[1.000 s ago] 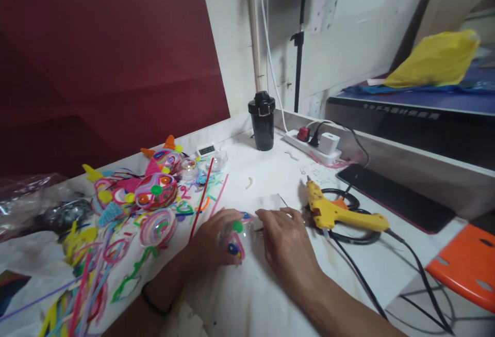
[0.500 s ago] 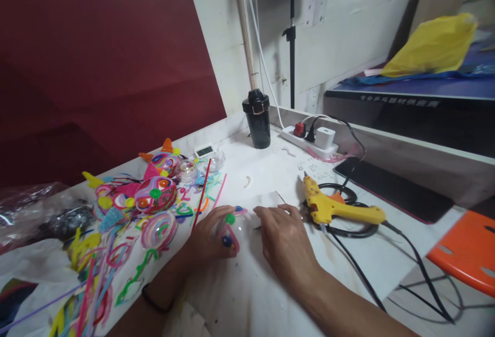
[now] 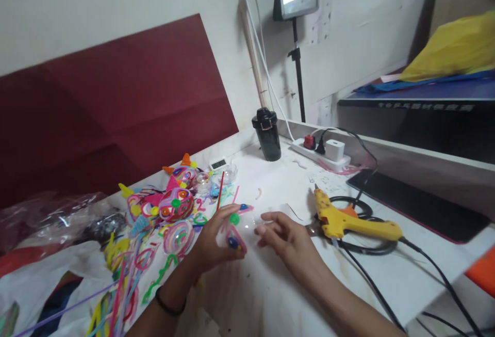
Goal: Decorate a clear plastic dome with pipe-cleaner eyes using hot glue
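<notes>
My left hand (image 3: 214, 239) is wrapped round a clear plastic ball (image 3: 249, 222) decorated with pink and blue pipe-cleaner shapes and a green pompom. Just right of the ball, my right hand (image 3: 284, 239) has its thumb and fingers apart, pointing towards it, with nothing visible between them. Whether its fingertips touch the clear plastic I cannot tell. Beyond the right hand lies a small sheet of paper (image 3: 292, 210). A yellow hot glue gun (image 3: 348, 223) rests on the table to the right, its nozzle pointing away from me.
Finished pipe-cleaner fish (image 3: 176, 205), loose pipe cleaners (image 3: 119, 290) and clear plastic bags (image 3: 58, 218) crowd the left side. A dark cup (image 3: 267, 138), a power strip (image 3: 320, 155) and a black phone-like slab (image 3: 417, 205) stand towards the back and right. Glue gun cable (image 3: 367, 285) trails over the edge.
The view has tilted up and shifted left. My right hand's fingers have lifted from the paper and spread apart. My left hand keeps hold of the ball, turned slightly.
</notes>
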`<state>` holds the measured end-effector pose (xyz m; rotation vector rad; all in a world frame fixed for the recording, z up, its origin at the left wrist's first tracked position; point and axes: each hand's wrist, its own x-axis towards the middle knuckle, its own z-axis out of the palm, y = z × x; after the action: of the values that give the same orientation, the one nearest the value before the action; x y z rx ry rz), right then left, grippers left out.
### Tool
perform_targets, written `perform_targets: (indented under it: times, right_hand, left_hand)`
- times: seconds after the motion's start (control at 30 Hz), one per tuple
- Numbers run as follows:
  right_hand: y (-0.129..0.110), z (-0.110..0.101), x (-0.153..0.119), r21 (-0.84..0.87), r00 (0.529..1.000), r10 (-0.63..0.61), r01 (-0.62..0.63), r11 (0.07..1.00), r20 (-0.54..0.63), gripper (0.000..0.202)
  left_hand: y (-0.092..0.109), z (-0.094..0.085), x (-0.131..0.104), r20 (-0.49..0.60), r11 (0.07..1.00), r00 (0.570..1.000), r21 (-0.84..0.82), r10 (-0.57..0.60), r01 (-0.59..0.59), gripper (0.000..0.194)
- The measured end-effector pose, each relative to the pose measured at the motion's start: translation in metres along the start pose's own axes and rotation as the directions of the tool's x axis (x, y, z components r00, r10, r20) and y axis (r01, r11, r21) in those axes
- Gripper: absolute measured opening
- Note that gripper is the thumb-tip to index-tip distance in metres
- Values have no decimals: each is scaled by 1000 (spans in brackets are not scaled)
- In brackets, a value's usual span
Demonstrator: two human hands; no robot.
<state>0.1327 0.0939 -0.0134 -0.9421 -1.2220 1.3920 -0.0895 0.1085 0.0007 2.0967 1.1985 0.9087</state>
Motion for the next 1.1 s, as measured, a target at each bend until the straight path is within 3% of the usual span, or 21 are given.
perform_targets:
  times: [0.1,0.33,0.63,1.1]
  right_hand:
    - [-10,-2,2,249,983,121,-152,956,137,51]
    - [-13,-4,1,545,953,160,-279,790,257,44]
    - [-16,-4,-1,635,937,157,-328,700,311,40]
    - [-5,-4,1,628,925,124,-339,701,360,39]
  left_hand:
    - [16,-5,6,40,992,997,106,67,-71,86]
    - [36,-16,16,112,951,983,258,146,-171,85]
    - [49,-18,20,150,920,964,298,219,-255,90]
    - [79,-28,17,207,896,970,396,127,-201,94]
